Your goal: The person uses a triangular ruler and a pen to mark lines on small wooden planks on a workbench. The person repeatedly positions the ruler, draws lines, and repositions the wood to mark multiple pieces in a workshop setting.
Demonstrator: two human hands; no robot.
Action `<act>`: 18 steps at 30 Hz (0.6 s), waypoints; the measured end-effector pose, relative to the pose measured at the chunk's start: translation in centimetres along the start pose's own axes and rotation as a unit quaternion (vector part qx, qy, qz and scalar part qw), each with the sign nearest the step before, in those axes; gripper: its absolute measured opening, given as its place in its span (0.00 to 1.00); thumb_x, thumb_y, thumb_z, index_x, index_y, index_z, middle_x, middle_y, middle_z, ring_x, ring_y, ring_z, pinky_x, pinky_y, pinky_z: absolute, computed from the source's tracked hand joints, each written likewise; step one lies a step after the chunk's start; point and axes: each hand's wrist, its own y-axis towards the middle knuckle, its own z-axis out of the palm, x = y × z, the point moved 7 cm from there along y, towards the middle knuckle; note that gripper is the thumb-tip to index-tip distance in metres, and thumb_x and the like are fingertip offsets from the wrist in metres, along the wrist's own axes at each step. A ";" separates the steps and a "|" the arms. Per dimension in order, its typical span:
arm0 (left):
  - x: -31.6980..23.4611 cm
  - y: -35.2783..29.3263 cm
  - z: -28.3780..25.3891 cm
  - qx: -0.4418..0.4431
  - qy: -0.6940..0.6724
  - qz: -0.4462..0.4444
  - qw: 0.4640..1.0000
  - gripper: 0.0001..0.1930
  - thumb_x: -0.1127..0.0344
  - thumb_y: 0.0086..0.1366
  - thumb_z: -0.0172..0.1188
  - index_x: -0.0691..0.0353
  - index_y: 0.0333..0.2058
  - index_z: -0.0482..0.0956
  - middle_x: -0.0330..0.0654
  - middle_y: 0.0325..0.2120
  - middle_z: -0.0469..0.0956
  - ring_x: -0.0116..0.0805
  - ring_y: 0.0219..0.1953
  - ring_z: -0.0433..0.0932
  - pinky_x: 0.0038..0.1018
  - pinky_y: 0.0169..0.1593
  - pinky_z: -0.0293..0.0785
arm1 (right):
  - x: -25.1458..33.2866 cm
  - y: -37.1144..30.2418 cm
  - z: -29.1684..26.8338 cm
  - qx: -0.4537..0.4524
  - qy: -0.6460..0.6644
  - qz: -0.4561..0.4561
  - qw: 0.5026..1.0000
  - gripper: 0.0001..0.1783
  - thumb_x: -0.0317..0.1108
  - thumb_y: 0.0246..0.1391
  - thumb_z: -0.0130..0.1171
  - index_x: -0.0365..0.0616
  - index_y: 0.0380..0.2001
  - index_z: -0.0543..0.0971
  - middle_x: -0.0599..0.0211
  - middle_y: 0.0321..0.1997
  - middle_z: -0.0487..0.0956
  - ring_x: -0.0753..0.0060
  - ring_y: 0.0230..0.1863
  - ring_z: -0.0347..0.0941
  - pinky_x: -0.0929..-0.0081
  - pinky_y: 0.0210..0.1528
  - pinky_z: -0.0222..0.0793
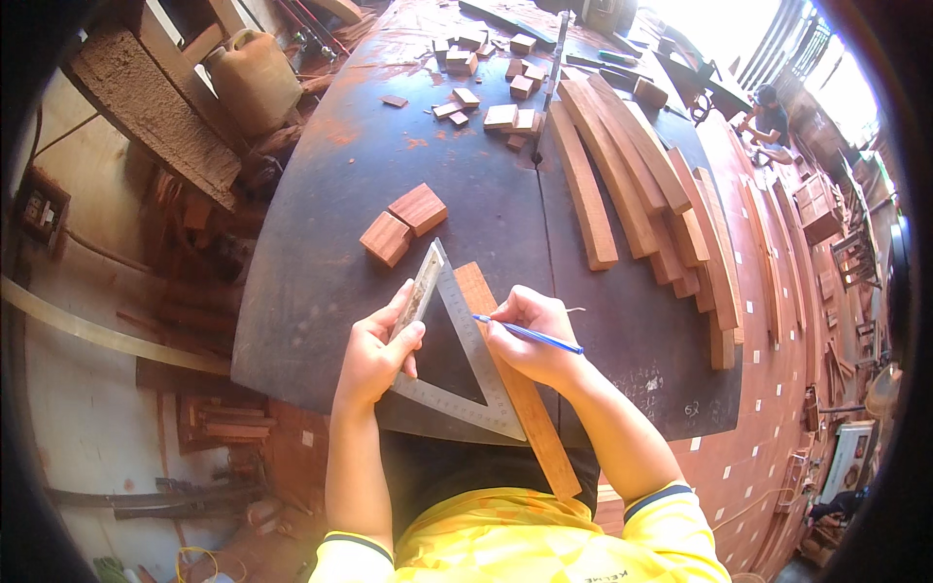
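"Head view, left to right: hands and handling?"

"Left hand (377,350) clamped on the thick bar of a triangular metal square (468,335). Should be stiff, fairly light, a bit slick; that bar's the best hold. Next, wooden strip (535,418) on the dark table (311,291), along the square's right side, near end jutting past the table edge. Probably rigid, moderate weight; take it by the long sides. Then blue pen (544,338), pinched in the right hand (530,321). Light, stiff; hold low."

"Pen tip touching wood?"

"Can't tell. It's at the square's edge."

"Materials, same direction?"

"Table: dark, smooth-looking, patches of reddish dust (342,134). Two wood blocks (418,209): chunky, flat-faced, grain showing. Square: grey metal, marked blade, open middle. Strip: orange-brown, long, straight-edged. Pen: slim, likely plastic. Right: long wooden pieces (581,194), bunched; lens may be bending them."
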 end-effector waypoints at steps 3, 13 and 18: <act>0.0 0.1 -0.1 -0.001 -0.003 0.000 1.000 0.31 0.74 0.70 0.63 0.63 0.71 0.70 0.37 0.28 0.77 0.20 0.18 0.71 0.18 0.24 0.71 | 0.1 0.0 -0.1 -0.015 -0.017 -0.006 1.000 0.11 0.30 0.54 0.71 0.37 0.26 0.78 0.64 0.24 0.82 0.84 0.26 0.74 0.78 0.29 0.71; 0.2 0.1 -0.2 0.006 -0.002 -0.006 1.000 0.31 0.75 0.70 0.63 0.62 0.71 0.70 0.36 0.27 0.77 0.20 0.18 0.72 0.18 0.23 0.71 | 0.0 0.2 0.1 0.008 0.006 0.008 1.000 0.09 0.25 0.54 0.70 0.38 0.24 0.79 0.67 0.27 0.82 0.85 0.29 0.76 0.80 0.30 0.72; 0.0 0.1 -0.1 0.006 -0.004 -0.006 1.000 0.31 0.74 0.70 0.63 0.62 0.71 0.70 0.36 0.28 0.78 0.19 0.19 0.72 0.18 0.23 0.71 | -0.2 0.3 0.1 0.006 -0.007 0.013 1.000 0.11 0.30 0.53 0.72 0.36 0.25 0.81 0.64 0.25 0.83 0.83 0.28 0.76 0.78 0.29 0.72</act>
